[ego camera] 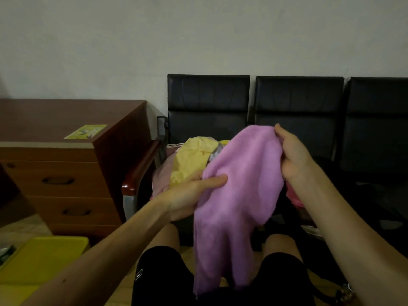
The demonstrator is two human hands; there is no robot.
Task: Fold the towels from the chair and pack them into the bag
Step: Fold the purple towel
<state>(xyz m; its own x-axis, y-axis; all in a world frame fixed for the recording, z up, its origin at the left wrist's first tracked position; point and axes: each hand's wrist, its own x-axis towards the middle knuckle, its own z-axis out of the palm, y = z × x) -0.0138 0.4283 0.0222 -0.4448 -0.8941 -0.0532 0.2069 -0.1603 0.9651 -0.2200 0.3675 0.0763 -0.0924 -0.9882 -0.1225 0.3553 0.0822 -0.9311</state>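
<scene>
Black shorts (284,274) with small logo (138,274)

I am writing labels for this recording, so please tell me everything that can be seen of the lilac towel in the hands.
The lilac towel looks like soft, plain terry cloth. It is unfolded and crumpled, hanging in loose folds before the black chair and down between the person's knees. The right hand pinches its top edge; the left hand grips its left side lower down.
</scene>
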